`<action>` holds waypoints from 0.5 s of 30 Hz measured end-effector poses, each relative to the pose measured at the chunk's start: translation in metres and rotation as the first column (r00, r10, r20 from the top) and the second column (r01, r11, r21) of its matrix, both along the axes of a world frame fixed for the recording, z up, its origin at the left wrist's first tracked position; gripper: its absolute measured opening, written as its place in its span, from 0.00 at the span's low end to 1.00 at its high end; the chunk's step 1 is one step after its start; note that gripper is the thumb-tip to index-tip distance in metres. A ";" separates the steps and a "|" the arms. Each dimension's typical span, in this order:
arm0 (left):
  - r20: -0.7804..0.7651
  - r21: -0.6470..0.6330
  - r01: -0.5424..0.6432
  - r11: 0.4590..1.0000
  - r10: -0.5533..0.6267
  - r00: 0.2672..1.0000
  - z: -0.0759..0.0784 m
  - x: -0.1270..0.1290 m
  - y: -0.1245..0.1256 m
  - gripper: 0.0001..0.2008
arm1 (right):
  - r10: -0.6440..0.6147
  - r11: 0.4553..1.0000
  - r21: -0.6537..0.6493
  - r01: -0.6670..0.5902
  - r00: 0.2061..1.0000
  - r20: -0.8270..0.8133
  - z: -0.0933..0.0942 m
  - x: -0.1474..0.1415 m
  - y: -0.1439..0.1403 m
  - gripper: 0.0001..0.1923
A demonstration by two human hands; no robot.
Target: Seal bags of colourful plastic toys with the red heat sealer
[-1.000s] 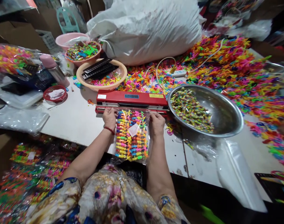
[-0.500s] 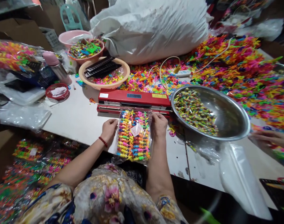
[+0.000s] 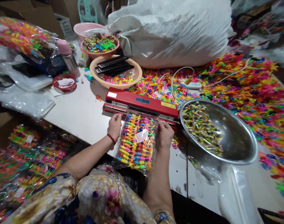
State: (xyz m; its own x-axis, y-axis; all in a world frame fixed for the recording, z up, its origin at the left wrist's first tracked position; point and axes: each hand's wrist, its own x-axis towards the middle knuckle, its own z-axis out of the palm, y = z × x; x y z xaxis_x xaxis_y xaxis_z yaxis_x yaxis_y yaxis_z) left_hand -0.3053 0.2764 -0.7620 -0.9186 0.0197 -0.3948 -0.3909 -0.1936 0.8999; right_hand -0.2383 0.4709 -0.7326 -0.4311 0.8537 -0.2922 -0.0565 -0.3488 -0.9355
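Note:
A clear plastic bag of colourful small toys (image 3: 136,141) with a white label lies on the white table (image 3: 81,115) in front of me. My left hand (image 3: 114,125) grips the bag's left top corner and my right hand (image 3: 165,134) grips its right edge. The bag's open top sits at the jaw of a red heat sealer (image 3: 142,104) just beyond my hands.
A steel bowl (image 3: 235,137) of wrapped candies stands at the right. Behind the sealer are a tan basin (image 3: 116,74) with black combs, a bowl of candies (image 3: 100,44), a large white sack (image 3: 176,31), and a heap of bright plastic toys (image 3: 249,87). Filled bags lie low left.
The view has swung so everything sits further right and lower. My hands still hold the bag at the sealer; another person's hand seen at the right edge half a second ago is gone.

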 end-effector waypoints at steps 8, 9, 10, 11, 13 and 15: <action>-0.256 -0.168 0.305 0.937 -0.340 0.905 -0.001 -0.013 -0.009 0.17 | 0.008 0.999 0.033 -0.011 0.995 0.095 0.007 -0.003 -0.004 0.13; -0.248 -0.181 0.313 0.932 -0.351 0.903 -0.001 -0.014 -0.007 0.17 | 0.023 0.999 0.046 -0.028 0.994 0.104 0.005 0.000 -0.002 0.13; -0.253 -0.184 0.309 0.933 -0.349 0.902 -0.002 -0.015 -0.007 0.17 | 0.046 0.996 0.074 -0.056 0.991 0.126 0.003 0.003 0.001 0.14; -0.263 -0.170 0.297 0.940 -0.333 0.905 -0.003 -0.015 -0.006 0.16 | 0.077 0.987 0.126 -0.101 0.981 0.180 0.003 0.006 0.005 0.15; -0.265 -0.109 0.243 0.964 -0.264 0.927 -0.003 -0.013 -0.007 0.15 | 0.091 0.922 0.322 -0.214 0.930 0.357 0.007 0.014 0.014 0.16; -0.207 -0.080 0.186 0.979 -0.199 0.958 -0.001 -0.005 -0.012 0.14 | 0.024 0.756 0.559 -0.341 0.867 0.497 0.018 0.017 0.021 0.18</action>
